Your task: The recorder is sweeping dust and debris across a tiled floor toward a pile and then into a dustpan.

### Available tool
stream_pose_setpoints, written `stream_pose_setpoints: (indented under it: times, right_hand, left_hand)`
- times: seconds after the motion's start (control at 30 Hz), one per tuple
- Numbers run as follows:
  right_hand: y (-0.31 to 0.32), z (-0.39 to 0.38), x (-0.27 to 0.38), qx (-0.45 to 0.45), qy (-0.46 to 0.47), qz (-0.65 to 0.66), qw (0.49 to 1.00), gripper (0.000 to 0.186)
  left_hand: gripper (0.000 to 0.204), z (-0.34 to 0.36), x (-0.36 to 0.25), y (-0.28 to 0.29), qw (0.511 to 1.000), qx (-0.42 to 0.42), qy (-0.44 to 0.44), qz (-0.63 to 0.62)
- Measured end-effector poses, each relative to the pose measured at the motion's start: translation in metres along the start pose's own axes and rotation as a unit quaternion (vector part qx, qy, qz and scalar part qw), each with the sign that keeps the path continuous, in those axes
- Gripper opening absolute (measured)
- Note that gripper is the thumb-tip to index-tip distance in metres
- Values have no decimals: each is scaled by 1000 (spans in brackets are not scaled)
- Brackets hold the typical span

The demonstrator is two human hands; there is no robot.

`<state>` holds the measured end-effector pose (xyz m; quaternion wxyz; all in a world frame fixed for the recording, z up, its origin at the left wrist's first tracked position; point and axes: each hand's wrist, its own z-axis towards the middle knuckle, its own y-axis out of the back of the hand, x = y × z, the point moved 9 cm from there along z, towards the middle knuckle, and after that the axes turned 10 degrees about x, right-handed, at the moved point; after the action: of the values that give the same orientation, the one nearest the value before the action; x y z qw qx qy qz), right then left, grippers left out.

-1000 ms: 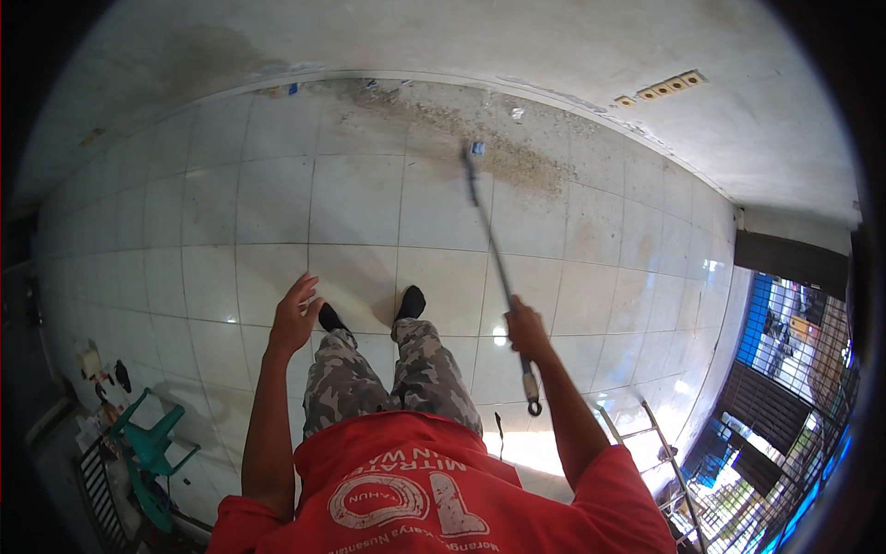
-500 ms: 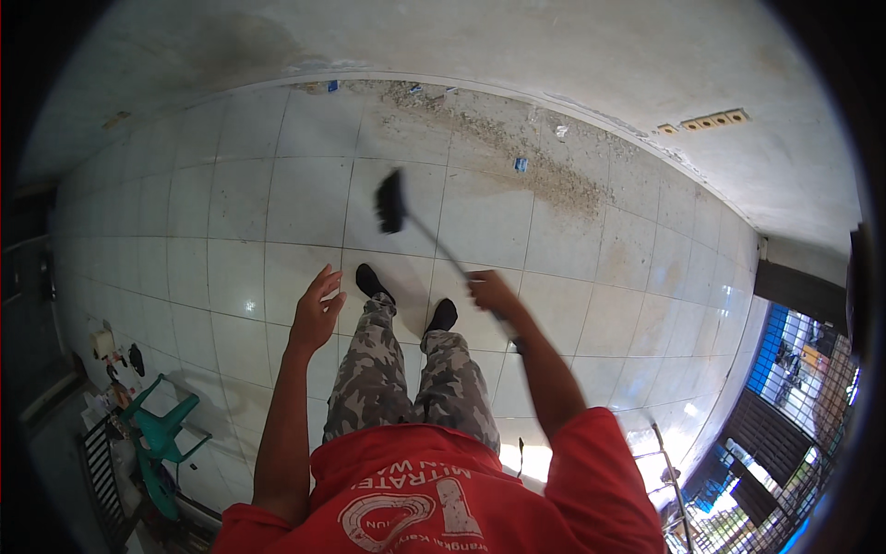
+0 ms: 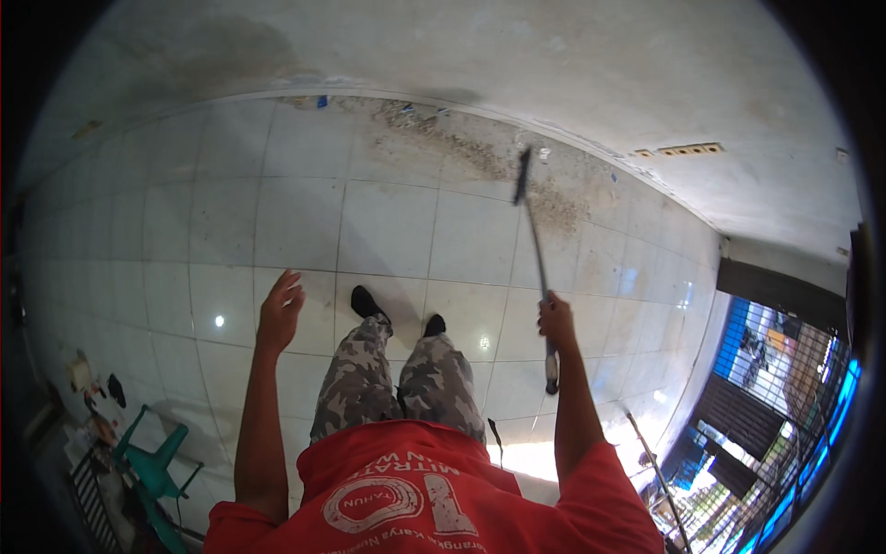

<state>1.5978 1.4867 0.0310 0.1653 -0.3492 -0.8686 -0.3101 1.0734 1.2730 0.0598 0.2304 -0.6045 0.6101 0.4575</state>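
My right hand [image 3: 556, 319] is closed around the grey handle of a broom [image 3: 538, 245], held out to the front right. The broom's dark, narrow head [image 3: 523, 175] is at the strip of dirt and debris [image 3: 461, 148] along the wall; whether its bristles touch the floor I cannot tell. To the left, my left hand [image 3: 280, 309] hangs over the tiles with its fingers loosely apart, holding nothing. Small blue scraps [image 3: 407, 109] and a white scrap [image 3: 544, 154] lie among the debris.
A pale wall [image 3: 369, 55] bounds the tiled floor ahead, with a row of sockets [image 3: 692, 149] on it. A green plastic chair [image 3: 157, 462] stands at the lower left. A barred doorway [image 3: 775, 369] is on the right, with a thin metal pole [image 3: 657, 475] nearby.
My right hand has swung the broom from the middle to the right, its head now at the debris. A blue scrap has gone from the pile's near edge; one shows farther right by the wall.
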Motion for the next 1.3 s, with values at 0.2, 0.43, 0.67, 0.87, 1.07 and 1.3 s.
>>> stream_pose_setpoints:
  times: [0.2,0.43,0.67,0.87,1.07,1.3]
  right_hand:
    - [-132,-96,87,223,-16,70,972,47]
    - [-322,25,145,347,128,2,929,29]
    - [-155,112,89,295,-17,111,949,10]
    - [48,168,41,-72,-16,-231,970,13]
    - [17,76,91,-31,-18,-63,997,32]
    - [-145,-26,208,216,-47,78,972,46]
  left_hand:
    - [36,28,-4,27,1000,-2,8,15]
    - [43,70,-43,14,999,14,12,46]
    - [48,74,-35,56,996,-10,59,61]
    - [52,121,-52,47,998,3,40,55]
    - [52,119,-56,68,999,-8,31,33]
    - [56,152,-39,80,999,30,26,2]
